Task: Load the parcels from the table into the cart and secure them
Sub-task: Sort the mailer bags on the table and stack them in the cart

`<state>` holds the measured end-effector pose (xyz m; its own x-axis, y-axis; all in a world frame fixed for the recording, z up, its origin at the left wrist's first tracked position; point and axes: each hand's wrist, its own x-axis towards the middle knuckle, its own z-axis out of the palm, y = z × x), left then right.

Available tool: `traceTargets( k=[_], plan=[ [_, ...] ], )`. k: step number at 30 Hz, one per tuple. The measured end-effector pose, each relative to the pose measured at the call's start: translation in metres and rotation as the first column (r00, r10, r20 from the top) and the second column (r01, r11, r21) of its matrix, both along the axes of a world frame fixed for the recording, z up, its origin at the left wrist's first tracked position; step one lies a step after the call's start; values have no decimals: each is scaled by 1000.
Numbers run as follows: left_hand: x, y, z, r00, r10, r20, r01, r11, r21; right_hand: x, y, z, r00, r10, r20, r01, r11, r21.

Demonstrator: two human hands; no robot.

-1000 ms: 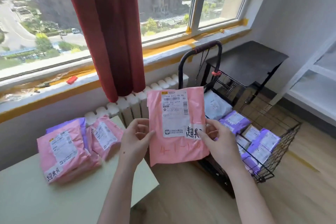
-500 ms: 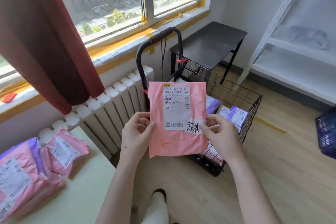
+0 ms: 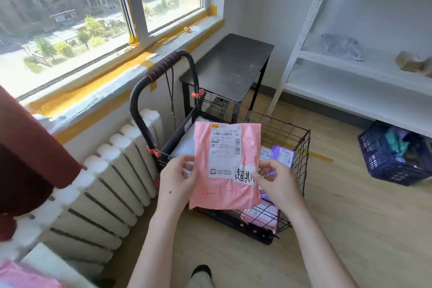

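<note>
- The left hand [image 3: 178, 179] pinches the left edge of the parcel [image 3: 225, 166], with the thumb on the front and the fingers curled behind.
- The right hand [image 3: 278, 182] pinches the right edge. Its thumb presses on the front over a handwritten strip, and its other fingers curl behind.
- The parcel is a flat pink plastic mailer, held upright in the air with its front toward the camera and its top corners free.
- A white shipping label covers most of its upper half. It has a yellow mark at the top, barcodes, small print and "A6" near the right edge.
- At the label's lower right is a white strip with bold black handwritten characters, partly under the right thumb.
- Orange handwriting runs across the bare pink part below, starting with a 4 and dashes.
- The parcel hangs over the near side of the cart [image 3: 301, 134], a black wire basket standing on the wood floor, and hides much of its inside.
- In the cart a purple parcel [image 3: 282, 155] shows just right of the held one and a white parcel [image 3: 184, 147] lies at the left. A low pink parcel [image 3: 261, 215] shows through the mesh at the front.
- The cart's handle [image 3: 161, 66], black with red wrap, rises at its far left beside the radiator [image 3: 105, 182].
- The table [image 3: 46, 262] shows only as a pale corner at the bottom left, with a blurred pink parcel [image 3: 23, 276] on it.
- Behind the cart stands a dark side table [image 3: 229, 63]. A white shelf [image 3: 364, 91] is to the right, with a blue crate [image 3: 383, 161] on the floor under it.
</note>
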<state>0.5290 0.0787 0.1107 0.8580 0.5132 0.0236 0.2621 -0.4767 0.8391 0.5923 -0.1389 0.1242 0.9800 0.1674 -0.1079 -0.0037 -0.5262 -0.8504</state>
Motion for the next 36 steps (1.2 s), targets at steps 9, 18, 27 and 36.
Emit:
traceTargets(
  k=[9, 18, 27, 36],
  plan=[
    [71, -7, -41, 970, -212, -122, 204, 976, -76, 33, -9, -43, 971, -227, -77, 219, 971, -94],
    [151, -53, -87, 958, -235, -164, 196, 955, -222, 96, -47, -94, 915, -371, -155, 348, 924, -158],
    [258, -104, -168, 866, -281, -414, 192, 951, -244, 197, -84, -178, 907, -363, -212, 299, 912, -282],
    [349, -136, -260, 783, -299, -546, 187, 949, -252, 281, -89, -290, 835, -418, -357, 308, 893, -327]
  ],
)
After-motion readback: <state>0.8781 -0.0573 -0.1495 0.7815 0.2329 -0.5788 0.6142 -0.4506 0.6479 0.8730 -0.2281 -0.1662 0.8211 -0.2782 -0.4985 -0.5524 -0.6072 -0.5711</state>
